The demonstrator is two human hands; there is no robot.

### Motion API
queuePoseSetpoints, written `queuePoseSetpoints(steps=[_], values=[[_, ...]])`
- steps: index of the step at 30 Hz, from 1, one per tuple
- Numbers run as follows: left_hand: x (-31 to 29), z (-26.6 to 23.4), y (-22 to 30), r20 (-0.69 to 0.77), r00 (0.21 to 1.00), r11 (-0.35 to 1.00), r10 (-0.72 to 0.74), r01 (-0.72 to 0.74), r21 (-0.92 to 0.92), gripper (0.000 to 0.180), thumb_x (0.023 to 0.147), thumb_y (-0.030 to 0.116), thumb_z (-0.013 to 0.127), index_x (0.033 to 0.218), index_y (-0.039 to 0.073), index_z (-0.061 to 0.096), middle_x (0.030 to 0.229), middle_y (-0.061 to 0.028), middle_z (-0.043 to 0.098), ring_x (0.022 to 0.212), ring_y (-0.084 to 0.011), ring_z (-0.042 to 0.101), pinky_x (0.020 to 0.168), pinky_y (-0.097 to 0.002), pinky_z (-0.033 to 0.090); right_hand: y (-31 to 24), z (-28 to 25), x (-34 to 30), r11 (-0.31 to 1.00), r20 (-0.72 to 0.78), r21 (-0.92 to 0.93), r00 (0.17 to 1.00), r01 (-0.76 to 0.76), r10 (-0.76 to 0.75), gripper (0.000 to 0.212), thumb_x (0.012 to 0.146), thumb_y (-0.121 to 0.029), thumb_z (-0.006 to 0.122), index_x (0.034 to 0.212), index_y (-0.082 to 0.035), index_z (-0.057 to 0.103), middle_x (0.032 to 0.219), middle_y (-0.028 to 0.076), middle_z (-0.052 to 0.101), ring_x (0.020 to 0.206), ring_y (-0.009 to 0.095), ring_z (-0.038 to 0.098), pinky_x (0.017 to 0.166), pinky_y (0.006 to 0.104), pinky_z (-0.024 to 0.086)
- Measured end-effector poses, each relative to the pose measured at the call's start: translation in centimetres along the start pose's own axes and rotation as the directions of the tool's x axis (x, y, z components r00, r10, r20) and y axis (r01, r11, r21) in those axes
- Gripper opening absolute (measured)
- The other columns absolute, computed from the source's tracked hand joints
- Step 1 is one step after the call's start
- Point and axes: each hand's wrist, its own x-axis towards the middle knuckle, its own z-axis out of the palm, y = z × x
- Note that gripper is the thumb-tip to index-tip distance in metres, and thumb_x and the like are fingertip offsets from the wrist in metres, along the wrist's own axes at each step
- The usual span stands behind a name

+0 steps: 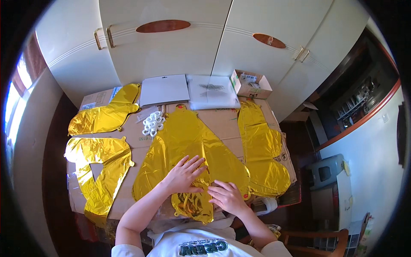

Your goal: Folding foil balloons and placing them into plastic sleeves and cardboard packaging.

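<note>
White shirt (171, 244) nearest; 2 hands at the central gold foil piece.
We find the central gold foil piece (184, 132) on the cardboard (227, 128), mid-surface, broad and mostly flat; we judge its spreading well advanced, with creases and the crumpled lower section (192, 207) left to settle, though we cannot tell whether that section is a separate piece. The left hand (185, 176) lies palm down, fingers slightly spread; the right hand (227, 198) has parted fingers at the foil's lower edge, and we cannot tell whether it pinches. 3 further foil areas lie flat: upper left (107, 112), lower left (109, 171), right (261, 147). Beyond, we note white rings (153, 123), a white pad (164, 90), a clear packet (213, 94) and an open box (261, 91). The rings and the right foil crowd the centre piece; nothing visibly blocks either hand.
</note>
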Motion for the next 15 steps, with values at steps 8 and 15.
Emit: queuePoseSetpoints(steps=[8,15], values=[[-0.09,-0.32,0.1,-0.015,0.999,0.999,0.041,-0.041,-0.023,0.065,0.084,0.062,0.06,0.138,0.029,0.05,0.152,-0.0152,0.036,0.139,-0.0366,0.035,0.114,-0.0541,0.026,0.38,-0.58,0.79,0.998,0.108,-0.022,0.993,-0.053,0.055,0.052,0.075,-0.048,0.073,0.116,-0.016,0.07,0.13,-0.005,0.062,0.13,0.023,0.047,0.096,0.0402,0.04],[-0.02,-0.67,0.15,0.008,0.997,0.997,0.079,-0.079,0.004,0.052,0.085,0.06,0.059,0.131,0.035,0.057,0.153,-0.0128,0.035,0.139,-0.0392,0.035,0.113,-0.0574,0.027,0.52,-0.77,0.9,0.996,0.157,-0.057,0.985,-0.066,0.074,0.058,0.072,-0.051,0.074,0.121,-0.021,0.068,0.132,-0.008,0.061,0.132,0.025,0.046,0.099,0.0453,0.04]])
